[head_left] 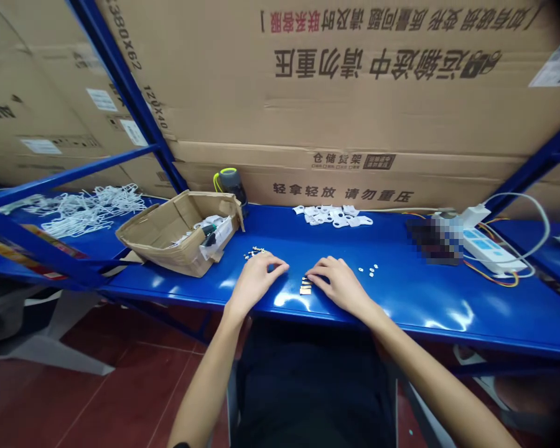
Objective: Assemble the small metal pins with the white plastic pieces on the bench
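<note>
My left hand (254,278) hovers low over the blue table, its thumb and forefinger brought together in a pinch. Anything between those fingertips is too small to make out. Just beyond it lies a small cluster of metal and white bits (254,252). My right hand (340,281) rests at the table, thumb and forefinger closed at the far end of a short row of small gold-coloured metal pieces (305,290). The fingertips seem to be at the farthest piece, partly covering it. Several tiny white pieces (372,270) lie right of that hand.
A cardboard box (168,249) with odds and ends stands left, a dark bottle (234,185) behind it. White flat ring-shaped parts (336,216) lie at the back. A power strip (492,251) with cables is at right. White wire hooks (93,208) lie far left beyond a blue post.
</note>
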A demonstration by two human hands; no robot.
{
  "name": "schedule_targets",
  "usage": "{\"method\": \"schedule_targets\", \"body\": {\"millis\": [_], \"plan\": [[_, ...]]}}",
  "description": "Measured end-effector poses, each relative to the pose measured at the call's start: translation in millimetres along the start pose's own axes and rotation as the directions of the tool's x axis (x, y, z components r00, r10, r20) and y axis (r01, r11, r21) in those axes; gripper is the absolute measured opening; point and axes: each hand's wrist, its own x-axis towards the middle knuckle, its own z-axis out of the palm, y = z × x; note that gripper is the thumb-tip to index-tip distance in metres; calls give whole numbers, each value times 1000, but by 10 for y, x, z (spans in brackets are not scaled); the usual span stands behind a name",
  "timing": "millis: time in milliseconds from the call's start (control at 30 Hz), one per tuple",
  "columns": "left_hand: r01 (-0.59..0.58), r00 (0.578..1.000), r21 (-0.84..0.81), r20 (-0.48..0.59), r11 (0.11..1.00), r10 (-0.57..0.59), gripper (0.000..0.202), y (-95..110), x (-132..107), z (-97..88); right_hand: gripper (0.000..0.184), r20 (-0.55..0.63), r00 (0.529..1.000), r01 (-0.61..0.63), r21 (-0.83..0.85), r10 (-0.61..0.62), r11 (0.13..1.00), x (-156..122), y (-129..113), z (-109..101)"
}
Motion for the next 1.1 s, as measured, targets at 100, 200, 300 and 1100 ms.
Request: {"method": "schedule_targets", "body": {"millis": [100,200,300,1100], "plan": [[83,991,249,-124,965,-53,21,-133,-26,-110,27,-71,996,-46,2,46,999,-75,49,1],[157,983,385,-153,909,-105,23,-228,-49,-172,26,-143,984,-99,47,104,994,-179,108,0],[171,983,405,-138,898,-125,22,-241,-56,-189,27,-203,970,-116,97,134,988,-277,148,-1],[-170,985,210,60,963,161,37,84,133,314,35,-34,987,160,21,-159,987,-133,-74,168]]}}
